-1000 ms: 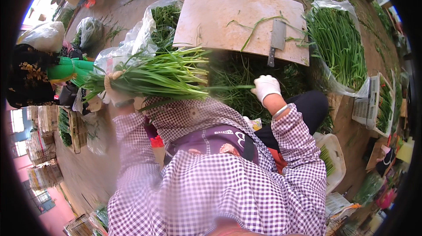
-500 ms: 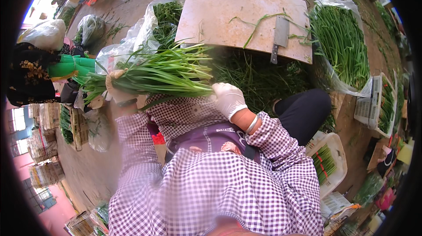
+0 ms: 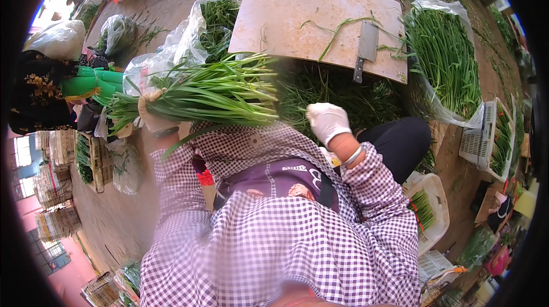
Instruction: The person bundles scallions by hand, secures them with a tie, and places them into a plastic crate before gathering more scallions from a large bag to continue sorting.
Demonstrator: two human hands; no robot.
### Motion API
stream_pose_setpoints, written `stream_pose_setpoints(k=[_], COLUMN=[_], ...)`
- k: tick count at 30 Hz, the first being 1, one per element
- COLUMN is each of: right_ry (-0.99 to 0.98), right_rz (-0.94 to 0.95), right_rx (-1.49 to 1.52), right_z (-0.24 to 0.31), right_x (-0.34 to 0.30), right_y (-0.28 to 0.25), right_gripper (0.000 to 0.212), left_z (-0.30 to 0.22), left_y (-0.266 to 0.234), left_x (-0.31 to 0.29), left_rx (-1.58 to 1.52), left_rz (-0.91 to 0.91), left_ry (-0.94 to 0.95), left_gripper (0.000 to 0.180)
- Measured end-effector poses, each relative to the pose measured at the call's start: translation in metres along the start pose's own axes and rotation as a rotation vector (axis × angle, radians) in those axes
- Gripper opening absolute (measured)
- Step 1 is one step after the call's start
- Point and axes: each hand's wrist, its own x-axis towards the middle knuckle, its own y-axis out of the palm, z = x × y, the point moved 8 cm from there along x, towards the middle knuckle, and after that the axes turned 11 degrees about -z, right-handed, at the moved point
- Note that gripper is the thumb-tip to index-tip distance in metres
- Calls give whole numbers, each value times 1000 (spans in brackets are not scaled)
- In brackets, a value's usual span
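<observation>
Left hand (image 3: 151, 112) gloved, closed round leafy end of green bunch (image 3: 217, 98), by worktop's (image 3: 286, 21) near left corner; right hand (image 3: 329, 122) part-curled, apart from bunch, contents unclear; cleaver (image 3: 368, 44) toward near right corner, handle overhanging edge

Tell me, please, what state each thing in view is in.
Long green leafy bunch: held sideways, pale ends rightward
Pale-gloved left hand: closed around the bunch
White-gloved right hand: fingers curled, apart from the bunch
Pale rectangular board: stained brownish in places
Steel rectangular cleaver: lying on the board, handle overhanging
Clear plastic bag: open, filled with green stalks
White plastic crate: holding a red-banded green bundle
</observation>
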Motion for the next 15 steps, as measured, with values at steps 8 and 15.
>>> stream_pose_setpoints(k=[8,15], right_ry=[7,458], right_rz=[4,92], right_rx=[175,1339], right_z=[24,50], right_x=[-1,-1], right_y=[-32,63], right_gripper=[40,22], left_z=[-3,-1], left_y=[-32,-16], left_x=[5,1], left_rx=[8,-43], left_rz=[-87,-69], left_ry=[25,-1], left_gripper=[16,17])
